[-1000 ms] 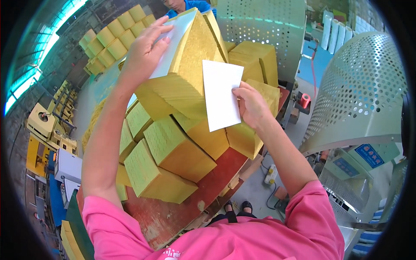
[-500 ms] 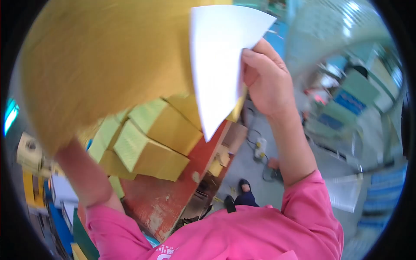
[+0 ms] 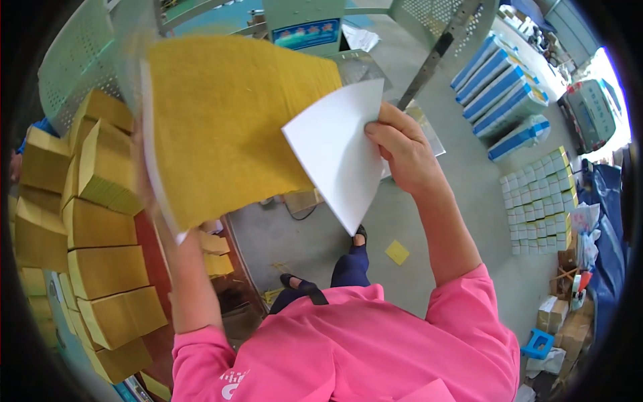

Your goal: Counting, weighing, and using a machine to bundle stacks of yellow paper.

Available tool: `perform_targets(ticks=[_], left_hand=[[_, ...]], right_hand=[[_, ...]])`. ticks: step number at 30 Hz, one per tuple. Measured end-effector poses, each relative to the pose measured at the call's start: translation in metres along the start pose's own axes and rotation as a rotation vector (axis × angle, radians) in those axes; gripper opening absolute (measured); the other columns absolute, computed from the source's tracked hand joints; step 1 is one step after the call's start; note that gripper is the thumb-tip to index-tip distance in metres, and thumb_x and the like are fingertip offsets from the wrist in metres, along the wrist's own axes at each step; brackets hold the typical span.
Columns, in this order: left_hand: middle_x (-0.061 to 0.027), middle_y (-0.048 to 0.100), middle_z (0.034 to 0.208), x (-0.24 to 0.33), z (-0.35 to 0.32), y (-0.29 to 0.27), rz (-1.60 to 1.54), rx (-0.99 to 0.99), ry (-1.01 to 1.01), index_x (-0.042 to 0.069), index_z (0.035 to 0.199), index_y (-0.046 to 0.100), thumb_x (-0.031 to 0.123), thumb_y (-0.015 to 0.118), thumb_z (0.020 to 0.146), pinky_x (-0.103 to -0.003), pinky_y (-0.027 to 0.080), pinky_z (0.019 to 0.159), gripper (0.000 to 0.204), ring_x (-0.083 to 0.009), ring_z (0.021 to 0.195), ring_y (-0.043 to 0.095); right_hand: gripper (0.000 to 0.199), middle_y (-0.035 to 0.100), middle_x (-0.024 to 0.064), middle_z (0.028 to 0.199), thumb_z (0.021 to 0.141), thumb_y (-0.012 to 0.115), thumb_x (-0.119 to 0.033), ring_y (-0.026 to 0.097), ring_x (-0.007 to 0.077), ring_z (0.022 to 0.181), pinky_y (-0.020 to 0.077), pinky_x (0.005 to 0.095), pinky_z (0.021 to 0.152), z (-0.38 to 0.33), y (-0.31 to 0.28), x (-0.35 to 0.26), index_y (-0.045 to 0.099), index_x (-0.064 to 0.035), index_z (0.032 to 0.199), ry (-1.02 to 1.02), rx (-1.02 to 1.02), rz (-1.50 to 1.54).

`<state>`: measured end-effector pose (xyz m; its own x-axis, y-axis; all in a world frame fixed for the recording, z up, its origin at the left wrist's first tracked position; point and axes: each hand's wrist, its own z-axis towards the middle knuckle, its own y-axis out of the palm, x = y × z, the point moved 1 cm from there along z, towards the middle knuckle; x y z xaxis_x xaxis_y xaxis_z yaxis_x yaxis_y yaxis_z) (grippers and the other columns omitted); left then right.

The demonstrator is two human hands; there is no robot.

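A wide bundle of yellow paper is held up in front of me, with a thin white edge along its left side. My left hand supports it at that side; it is blurred, and its fingers are hidden behind the paper. Between the thumb and fingers of my right hand, a white sheet of paper is pinched by its right edge. This sheet hangs at a slant, its lower corner pointing down, and overlaps the right part of the yellow bundle.
Several stacks of yellow paper stand on a red table at my left. A green machine and a metal bar are ahead. Blue-and-white packs and bundled stacks line the right. A yellow sheet lies on the floor.
My view has turned rightward, away from the table. The yellow bundle has come down and farther in front of me, still with my left hand. The white sheet stays pinched in my right hand.
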<state>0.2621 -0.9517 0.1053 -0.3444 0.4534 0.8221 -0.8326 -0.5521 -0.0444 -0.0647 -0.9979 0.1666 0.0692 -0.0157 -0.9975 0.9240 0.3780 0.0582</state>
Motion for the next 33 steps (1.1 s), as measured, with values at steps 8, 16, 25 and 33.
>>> perform_targets(ticks=[8, 16, 25, 33], left_hand=[[-0.0119, 0.031, 0.15, -0.083, -0.09, 0.217, -0.564, 0.017, -0.384, 0.003, 0.124, 0.054, 0.018, 0.048, 0.096, -0.035, 0.028, 0.111, 0.033, -0.0221, 0.134, 0.036], [-0.0088, 0.048, 0.133, -0.194, -0.229, 0.258, -0.679, 0.177, -0.541, 0.004, 0.133, 0.043, 0.027, 0.046, 0.099, -0.033, 0.042, 0.1, 0.042, -0.0201, 0.119, 0.05], [-0.006, 0.058, 0.12, -0.127, -0.169, 0.256, -0.458, 0.184, -1.039, 0.004, 0.129, 0.051, 0.045, 0.041, 0.1, -0.032, 0.046, 0.091, 0.051, -0.0178, 0.11, 0.056], [-0.0092, 0.055, 0.126, -0.118, -0.157, 0.256, -0.426, 0.005, -1.005, 0.002, 0.131, 0.048, 0.047, 0.044, 0.098, -0.035, 0.044, 0.095, 0.057, -0.0203, 0.115, 0.054]], right_hand=[[0.036, 0.062, 0.0028, 0.103, 0.088, 0.043, -0.007, 0.056, 0.0107, 0.096, 0.0445, 0.0261, 0.085, 0.057, -0.188, 0.094, 0.059, -0.0013, 0.119, 0.263, -0.114, -0.15], [0.038, 0.063, 0.0069, 0.106, 0.084, 0.046, -0.008, 0.061, 0.0158, 0.093, 0.048, 0.0292, 0.084, 0.109, -0.297, 0.191, 0.057, 0.002, 0.12, 0.624, -0.357, 0.155], [0.019, 0.063, 0.0115, 0.091, 0.084, 0.052, -0.016, 0.052, 0.0185, 0.064, 0.0455, 0.0315, 0.061, 0.114, -0.321, 0.291, 0.06, -0.0013, 0.093, 0.771, -0.228, 0.849], [0.034, 0.061, 0.0091, 0.093, 0.081, 0.049, -0.003, 0.057, 0.0139, 0.08, 0.0465, 0.0257, 0.071, 0.113, -0.297, 0.273, 0.057, 0.0003, 0.115, 0.529, 0.009, 0.175]])
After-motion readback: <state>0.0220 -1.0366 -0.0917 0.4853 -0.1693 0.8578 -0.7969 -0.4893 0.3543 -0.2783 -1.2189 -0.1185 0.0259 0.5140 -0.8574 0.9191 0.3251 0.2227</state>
